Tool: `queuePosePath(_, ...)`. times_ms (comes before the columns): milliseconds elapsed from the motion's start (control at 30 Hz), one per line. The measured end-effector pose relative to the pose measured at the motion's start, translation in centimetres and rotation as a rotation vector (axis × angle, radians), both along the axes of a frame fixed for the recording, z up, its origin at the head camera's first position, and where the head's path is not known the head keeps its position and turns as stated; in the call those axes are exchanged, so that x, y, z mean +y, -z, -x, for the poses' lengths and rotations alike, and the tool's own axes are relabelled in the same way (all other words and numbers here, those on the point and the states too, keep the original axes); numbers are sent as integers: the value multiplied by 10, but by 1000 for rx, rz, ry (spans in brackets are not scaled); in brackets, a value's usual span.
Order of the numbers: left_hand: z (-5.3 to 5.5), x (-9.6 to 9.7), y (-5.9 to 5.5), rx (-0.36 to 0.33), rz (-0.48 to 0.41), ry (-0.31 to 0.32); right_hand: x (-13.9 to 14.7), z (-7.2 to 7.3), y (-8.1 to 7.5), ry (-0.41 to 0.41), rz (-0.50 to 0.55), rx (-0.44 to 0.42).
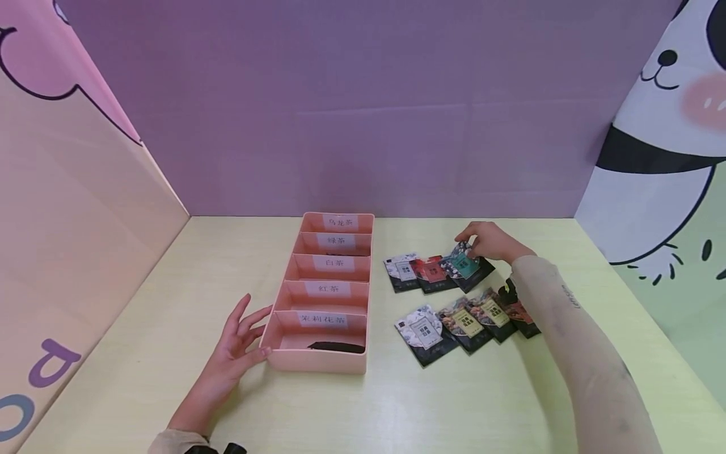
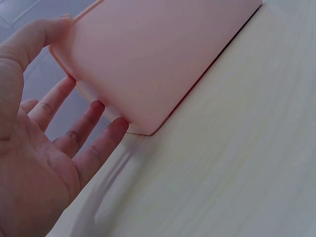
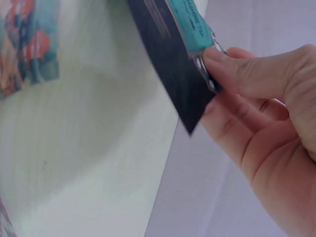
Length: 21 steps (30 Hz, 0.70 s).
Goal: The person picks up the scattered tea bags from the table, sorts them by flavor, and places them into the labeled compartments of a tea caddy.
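My right hand (image 1: 489,241) pinches a tea sachet (image 1: 465,266) with a teal label, at the right end of the back row. In the right wrist view, thumb and fingers (image 3: 247,74) grip the dark sachet (image 3: 168,54) by its edge, and it is tilted. My left hand (image 1: 231,353), fingers spread and mostly straight, touches the near left corner of a pink divided box (image 1: 317,360). The left wrist view has the thumb at the rim of the box (image 2: 148,54) and fingertips (image 2: 117,126) against its wall. A dark sachet (image 1: 337,347) lies in the nearest compartment.
Beside the teal one lie a white sachet (image 1: 404,272) and a red sachet (image 1: 433,273). A nearer row holds a white-labelled sachet (image 1: 425,333), two yellow-labelled sachets (image 1: 468,323) and an orange-toned one (image 1: 523,317), partly behind my right forearm. The box compartments carry labels. A purple wall (image 1: 374,113) stands behind the table.
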<state>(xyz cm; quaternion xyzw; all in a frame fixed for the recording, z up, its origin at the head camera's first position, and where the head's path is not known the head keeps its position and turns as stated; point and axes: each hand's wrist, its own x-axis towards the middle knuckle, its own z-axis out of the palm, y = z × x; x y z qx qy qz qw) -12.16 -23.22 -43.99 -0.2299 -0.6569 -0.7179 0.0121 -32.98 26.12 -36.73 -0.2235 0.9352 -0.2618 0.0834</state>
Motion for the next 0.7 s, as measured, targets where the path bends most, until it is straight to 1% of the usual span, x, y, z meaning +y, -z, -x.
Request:
queuePosePath(167, 0, 0, 1, -6, 17, -18, 2, -2, -4, 22, 29, -17)
queuePosePath(500, -1, 0, 1, -32, 34, -32, -3, -6, -16, 43, 65, -30)
queuePosePath(700, -1, -1, 0, -41, 45, -33, -8, -11, -23, 30, 94, -14)
